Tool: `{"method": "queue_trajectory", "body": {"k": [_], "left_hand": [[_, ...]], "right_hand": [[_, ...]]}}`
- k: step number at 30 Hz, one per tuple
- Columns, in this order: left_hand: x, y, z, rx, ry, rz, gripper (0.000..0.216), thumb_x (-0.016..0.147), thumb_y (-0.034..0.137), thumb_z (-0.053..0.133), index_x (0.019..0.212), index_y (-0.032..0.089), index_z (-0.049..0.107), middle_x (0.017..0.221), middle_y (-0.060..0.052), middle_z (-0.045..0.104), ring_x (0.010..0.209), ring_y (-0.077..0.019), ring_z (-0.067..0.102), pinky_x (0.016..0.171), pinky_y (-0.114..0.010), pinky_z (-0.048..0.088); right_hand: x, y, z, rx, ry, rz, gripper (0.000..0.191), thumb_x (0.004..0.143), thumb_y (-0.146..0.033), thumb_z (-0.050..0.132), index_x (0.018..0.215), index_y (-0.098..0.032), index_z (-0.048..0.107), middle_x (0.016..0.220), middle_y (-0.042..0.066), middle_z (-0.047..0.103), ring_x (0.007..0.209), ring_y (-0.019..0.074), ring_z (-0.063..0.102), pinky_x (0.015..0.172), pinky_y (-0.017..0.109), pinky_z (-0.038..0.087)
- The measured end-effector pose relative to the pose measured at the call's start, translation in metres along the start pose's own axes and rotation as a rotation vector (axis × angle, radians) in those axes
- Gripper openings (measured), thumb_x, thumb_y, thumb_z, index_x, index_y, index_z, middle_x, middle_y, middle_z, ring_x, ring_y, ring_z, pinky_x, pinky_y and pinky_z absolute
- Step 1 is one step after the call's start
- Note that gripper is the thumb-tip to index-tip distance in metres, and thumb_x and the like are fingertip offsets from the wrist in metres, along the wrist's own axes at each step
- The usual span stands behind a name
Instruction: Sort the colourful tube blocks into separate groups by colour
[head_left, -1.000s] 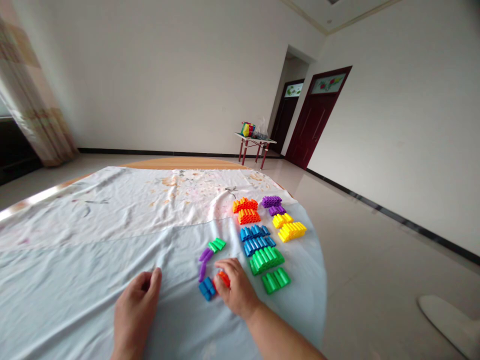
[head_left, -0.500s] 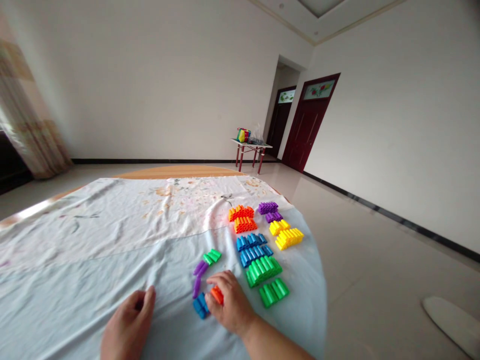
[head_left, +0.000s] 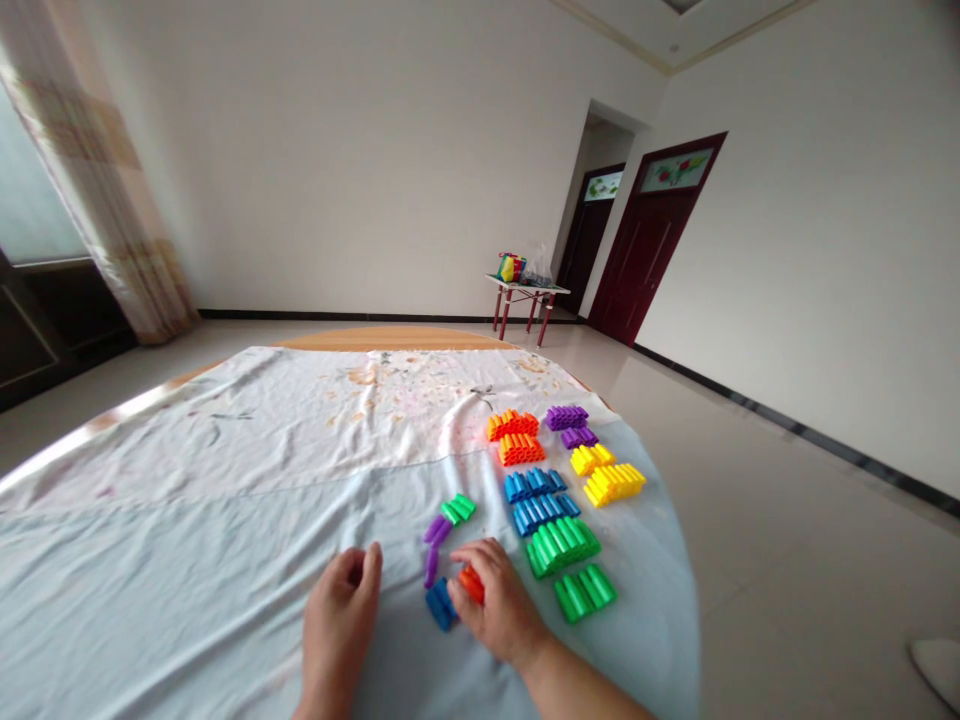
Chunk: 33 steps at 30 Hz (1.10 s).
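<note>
My right hand is closed round short orange plastic tubes, low over the cloth; its fingers cover part of them. Against its thumb lie blue tubes. Purple tubes and green tubes continue from there in a curved line away from me. To the left, my left hand rests on the tablecloth with its fingers curled in and the thumb up. Nothing shows in it, and it is apart from the tubes.
Right of my right hand are stacks of green, blue, orange, yellow and purple tubes. A wrinkled cloth covers the round table. Beyond stands a small table with bags.
The view has swung left, so everything sits further right. My left hand has come closer to the curved line of tubes. My right hand stays at the orange tubes.
</note>
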<state>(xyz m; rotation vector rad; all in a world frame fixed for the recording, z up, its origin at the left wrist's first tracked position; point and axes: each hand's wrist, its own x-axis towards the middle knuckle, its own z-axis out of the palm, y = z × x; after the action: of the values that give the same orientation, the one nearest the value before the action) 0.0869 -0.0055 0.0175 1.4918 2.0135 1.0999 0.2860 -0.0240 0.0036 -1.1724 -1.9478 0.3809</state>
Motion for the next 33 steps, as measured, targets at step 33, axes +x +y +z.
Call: {"method": "queue_trajectory", "body": {"k": [33], "left_hand": [[0.007,-0.003,0.0,-0.312,0.088,-0.157,0.038,0.075,0.049,0.049,0.055,0.018,0.039,0.05,0.005,0.027,0.05,-0.0088,0.027,0.049,-0.023,0.025]], "right_hand": [[0.002,0.009,-0.018,0.027,-0.186,0.008,0.052,0.071,-0.013,0.059,0.121,-0.021,0.049,0.114,0.007,0.056,0.108,0.0213,0.047,0.098,0.039,0.038]]}}
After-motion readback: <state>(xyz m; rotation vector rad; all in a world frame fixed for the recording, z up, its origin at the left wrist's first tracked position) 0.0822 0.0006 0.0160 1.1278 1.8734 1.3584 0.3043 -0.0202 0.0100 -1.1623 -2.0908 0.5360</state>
